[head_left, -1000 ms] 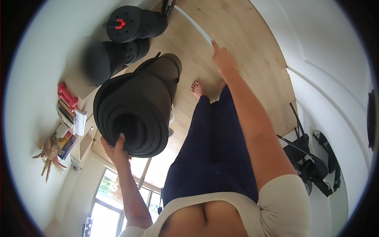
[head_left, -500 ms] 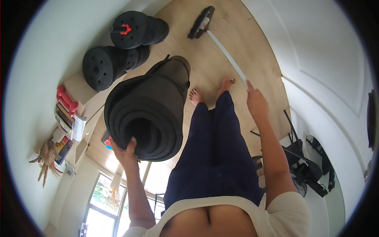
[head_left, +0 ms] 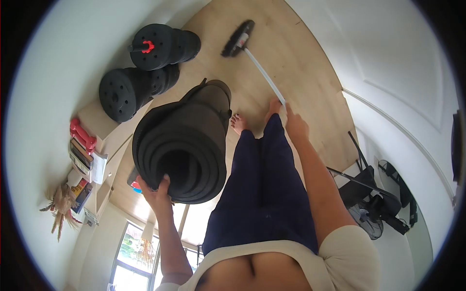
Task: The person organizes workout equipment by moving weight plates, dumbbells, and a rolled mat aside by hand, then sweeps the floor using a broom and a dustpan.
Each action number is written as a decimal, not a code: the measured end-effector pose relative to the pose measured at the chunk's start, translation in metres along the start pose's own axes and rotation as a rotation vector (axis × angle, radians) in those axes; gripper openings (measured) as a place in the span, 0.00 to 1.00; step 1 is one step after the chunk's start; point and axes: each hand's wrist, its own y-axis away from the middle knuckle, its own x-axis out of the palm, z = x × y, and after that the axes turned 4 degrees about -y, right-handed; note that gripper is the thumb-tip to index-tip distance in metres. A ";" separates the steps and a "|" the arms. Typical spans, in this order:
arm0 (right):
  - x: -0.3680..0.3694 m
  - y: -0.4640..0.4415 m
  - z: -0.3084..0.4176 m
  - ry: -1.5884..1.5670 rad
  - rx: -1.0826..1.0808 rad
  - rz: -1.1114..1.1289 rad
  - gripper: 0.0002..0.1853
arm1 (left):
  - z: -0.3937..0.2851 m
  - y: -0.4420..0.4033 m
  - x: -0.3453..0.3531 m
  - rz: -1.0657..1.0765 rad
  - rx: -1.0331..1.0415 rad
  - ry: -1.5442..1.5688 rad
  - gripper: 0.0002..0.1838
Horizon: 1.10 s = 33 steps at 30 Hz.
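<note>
The broom (head_left: 264,73) was ahead of the feet (head_left: 238,123), the mat (head_left: 206,116) to their left, the weights (head_left: 116,94) farther left.

No wording or numbers I can make out. Pale label (head_left: 242,40) with a red mark on the head of my broom (head_left: 235,42): too small and blurred to read. Covers and spines of the books (head_left: 80,156) to my left: lettering likewise illegible to me.
</note>
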 end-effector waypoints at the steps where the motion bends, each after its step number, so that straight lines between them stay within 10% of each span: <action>1: 0.011 0.025 -0.026 0.039 0.052 0.008 0.28 | 0.002 -0.001 -0.001 0.026 0.000 0.048 0.32; 7: -0.024 0.086 -0.047 -0.034 0.124 0.019 0.24 | -0.012 -0.001 0.007 0.037 0.026 0.026 0.28; 15: -0.105 -0.121 0.108 -0.053 -0.120 -0.196 0.25 | -0.056 -0.019 0.042 0.048 0.070 -0.052 0.26; 33: -0.184 -0.180 0.009 -0.227 0.050 -0.148 0.22 | -0.174 -0.062 0.129 0.078 0.153 -0.053 0.28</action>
